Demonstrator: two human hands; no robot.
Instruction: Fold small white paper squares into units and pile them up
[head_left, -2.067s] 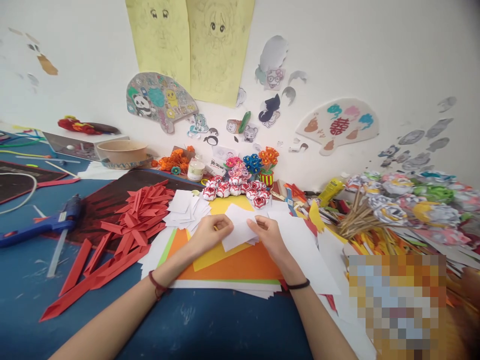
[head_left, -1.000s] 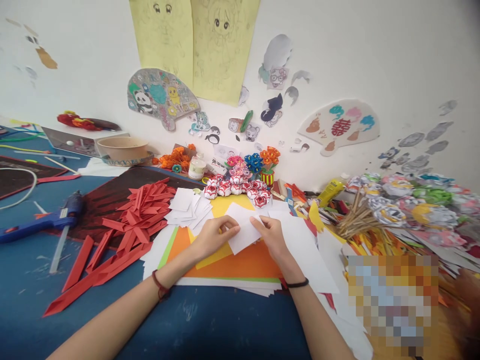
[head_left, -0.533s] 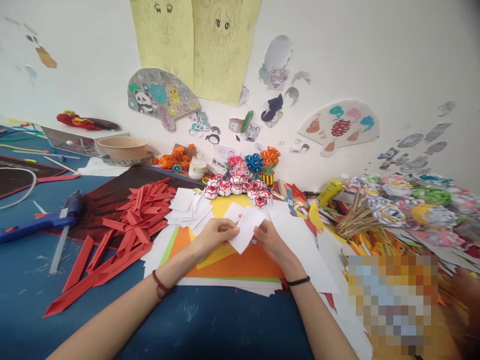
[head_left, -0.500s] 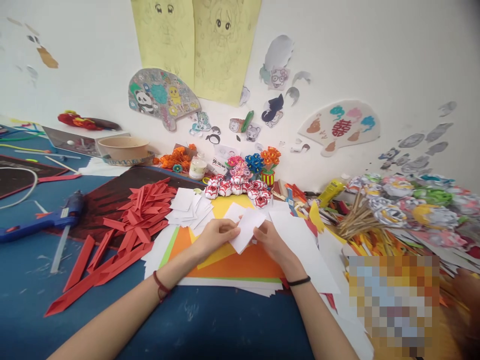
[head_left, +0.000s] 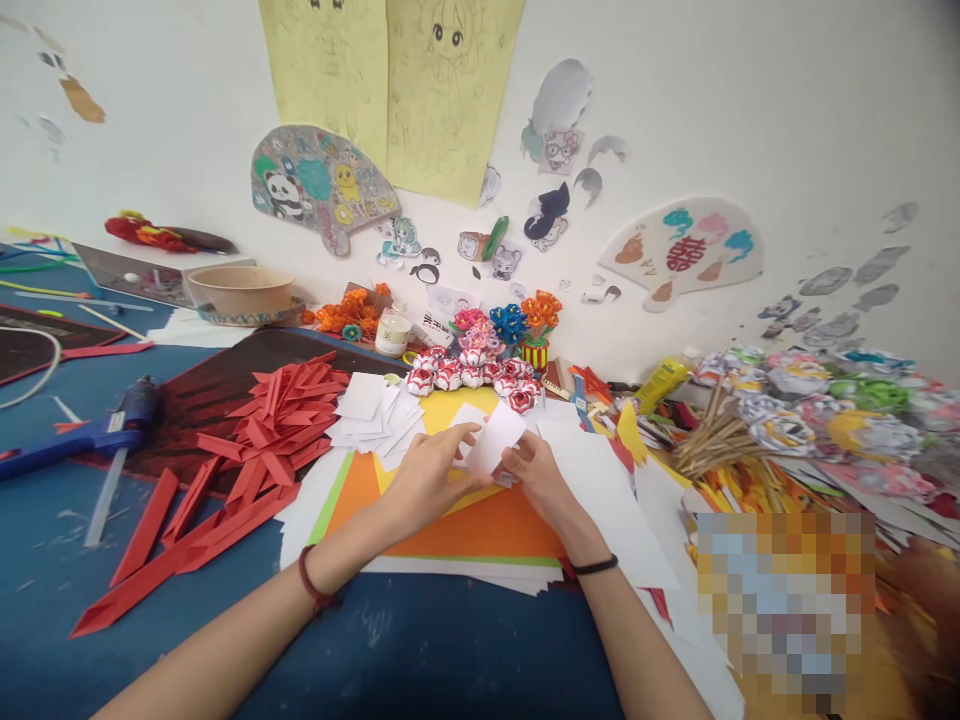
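A small white paper square is bent into a curve between my hands, above a stack of coloured sheets. My right hand pinches its lower right side between thumb and fingers. My left hand curls round the left side, its thumb at the lower edge and its fingertips near the upper left. Behind the held piece lies another white paper piece, partly covered. To the left is a loose pile of white paper squares. Orange sheets lie under my hands, with yellow, green and white ones.
Folded red paper strips and a blue glue gun lie at left. Red-and-white paper flowers stand behind. At right are thin sticks, paper flowers and another person's blurred hand.
The white paper square has gone from nearly flat to curved. My left fingers have shifted from its face towards its upper left, and the thumb has dropped to its lower edge.
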